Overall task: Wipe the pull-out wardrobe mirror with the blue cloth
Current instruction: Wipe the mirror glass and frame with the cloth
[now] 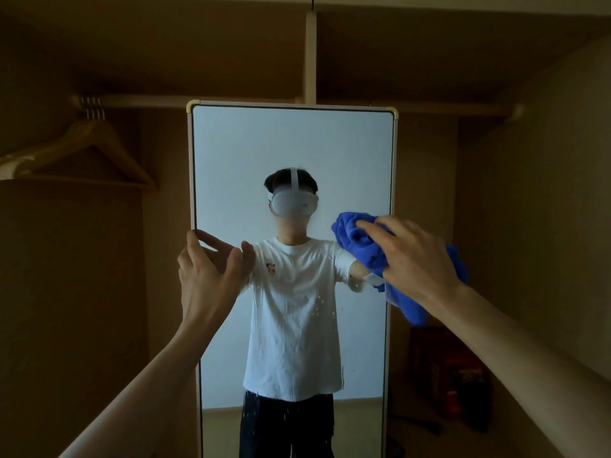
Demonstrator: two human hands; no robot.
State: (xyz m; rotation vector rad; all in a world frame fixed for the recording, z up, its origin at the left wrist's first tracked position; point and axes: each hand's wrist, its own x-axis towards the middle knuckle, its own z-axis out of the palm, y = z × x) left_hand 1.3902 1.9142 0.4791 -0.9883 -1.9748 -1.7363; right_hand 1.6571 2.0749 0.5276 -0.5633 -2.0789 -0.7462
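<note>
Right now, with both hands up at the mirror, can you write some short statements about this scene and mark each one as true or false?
1. The right hand holds a crumpled blue cloth against the right side of the tall light-framed wardrobe mirror. True.
2. The left hand hangs away from the mirror. False: it holds the mirror's left edge.
3. Wooden clothes hangers hang on the rail left of the mirror. True.
4. The mirror glass is dry and spotless. False: droplets and streaks show on its lower middle.
</note>
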